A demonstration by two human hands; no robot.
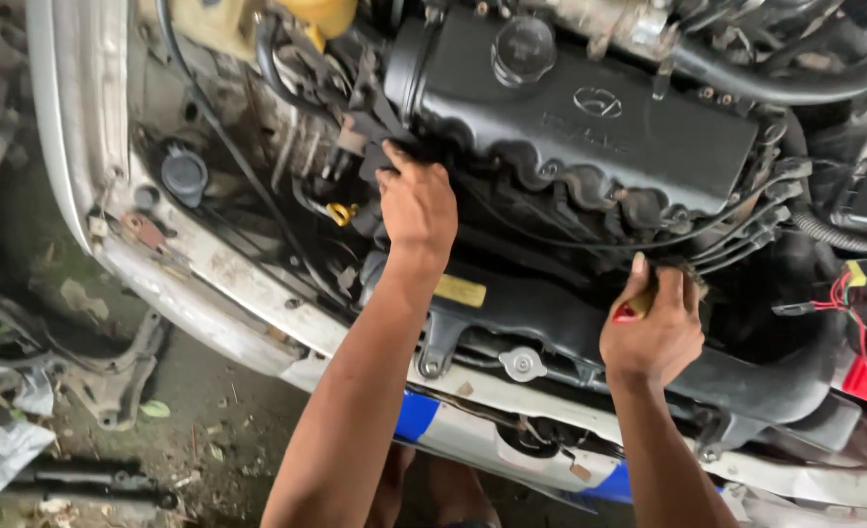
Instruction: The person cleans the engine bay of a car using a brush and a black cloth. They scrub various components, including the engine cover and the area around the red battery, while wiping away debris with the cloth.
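Fingertips of my left hand [416, 207] press on the dark bracket [379, 137] beside the black engine cover [590, 117]; my right hand [653, 328] is clenched around a red-and-yellow tool handle [635, 307]. Best practice, I judge: steady the bracket before levering.

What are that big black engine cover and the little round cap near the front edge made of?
The engine cover looks like black moulded plastic or coated metal: matt, ribbed, dusty; I cannot tell which. The round radiator cap looks like bare metal, silvery and dully shiny. The left hand reaches beside the cover.
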